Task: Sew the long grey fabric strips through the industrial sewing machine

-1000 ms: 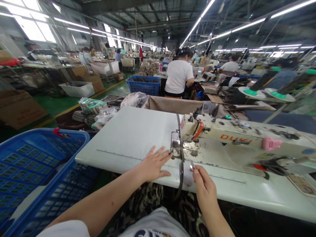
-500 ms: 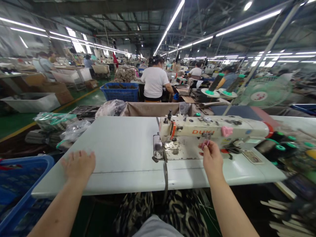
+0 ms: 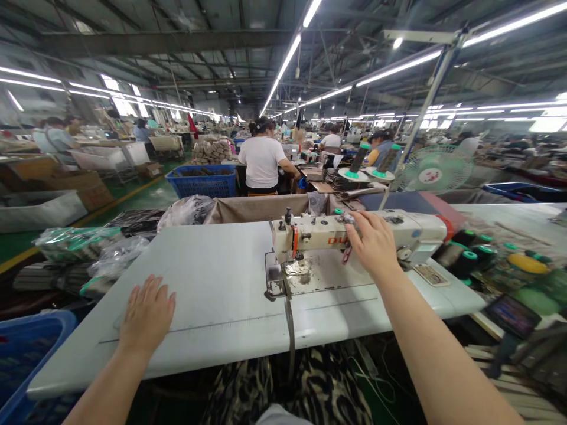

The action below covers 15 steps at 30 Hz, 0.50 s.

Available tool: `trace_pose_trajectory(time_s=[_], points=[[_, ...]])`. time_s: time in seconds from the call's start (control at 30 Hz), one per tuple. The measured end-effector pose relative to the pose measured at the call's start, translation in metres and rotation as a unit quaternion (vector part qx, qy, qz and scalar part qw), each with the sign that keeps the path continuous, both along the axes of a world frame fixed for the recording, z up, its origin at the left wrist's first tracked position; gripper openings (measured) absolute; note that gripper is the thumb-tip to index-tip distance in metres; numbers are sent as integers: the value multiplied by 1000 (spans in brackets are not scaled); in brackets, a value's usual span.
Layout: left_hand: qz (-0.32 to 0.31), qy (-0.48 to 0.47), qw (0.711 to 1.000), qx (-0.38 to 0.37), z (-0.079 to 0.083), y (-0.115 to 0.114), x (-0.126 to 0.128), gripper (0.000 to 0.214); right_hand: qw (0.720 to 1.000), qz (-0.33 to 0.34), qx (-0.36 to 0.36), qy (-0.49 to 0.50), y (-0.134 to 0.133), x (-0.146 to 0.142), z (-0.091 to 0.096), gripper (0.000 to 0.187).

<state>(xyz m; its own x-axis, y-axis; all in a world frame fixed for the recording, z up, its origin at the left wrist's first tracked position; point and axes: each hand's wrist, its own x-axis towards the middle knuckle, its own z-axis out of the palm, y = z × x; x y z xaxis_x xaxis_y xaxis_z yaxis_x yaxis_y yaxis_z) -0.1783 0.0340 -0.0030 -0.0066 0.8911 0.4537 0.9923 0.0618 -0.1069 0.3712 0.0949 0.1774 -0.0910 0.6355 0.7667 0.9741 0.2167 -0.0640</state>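
Note:
My left hand point(image 3: 148, 313) lies flat with fingers together on the white sewing table point(image 3: 212, 277), near its front left edge, holding nothing. My right hand point(image 3: 374, 242) reaches over the arm of the cream sewing machine point(image 3: 310, 233), knuckles up, fingers resting on the machine's top. A small pink-red tool point(image 3: 345, 255) hangs from under its thumb in front of the machine arm. The needle area and metal plate point(image 3: 283, 271) sit left of that hand. A dark strap point(image 3: 290, 330) runs from the plate over the table's front edge.
Green-capped thread cones point(image 3: 465, 260) crowd the table's right end. A blue basket point(image 3: 26, 348) stands at my lower left, bagged goods point(image 3: 88, 248) beyond it. A fan point(image 3: 436, 168) is behind the machine. A person in a white shirt point(image 3: 263, 159) sits ahead with their back to me.
My left hand slid from beside the needle plate to the table's front left. My right hand rose from the table edge onto the machine arm, carrying the small tool. The view swung right.

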Motion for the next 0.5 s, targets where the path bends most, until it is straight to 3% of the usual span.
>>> trace_pose_trajectory(time_s=[0.13,0.23,0.4,0.5], points=[[-93,-22,995,0,-7,-5,17,56,993,51,-56,-89,35,7,15,41],[-157,-31,986,-39,-12,-6,56,62,992,55,-68,-92,47,9,19,38],[-252,-58,951,-169,-2,-1,143,63,997,-17,-21,-67,25,3,17,48],[-299,-75,927,-212,7,14,175,67,998,-49,30,-19,-4,-8,-2,51]])
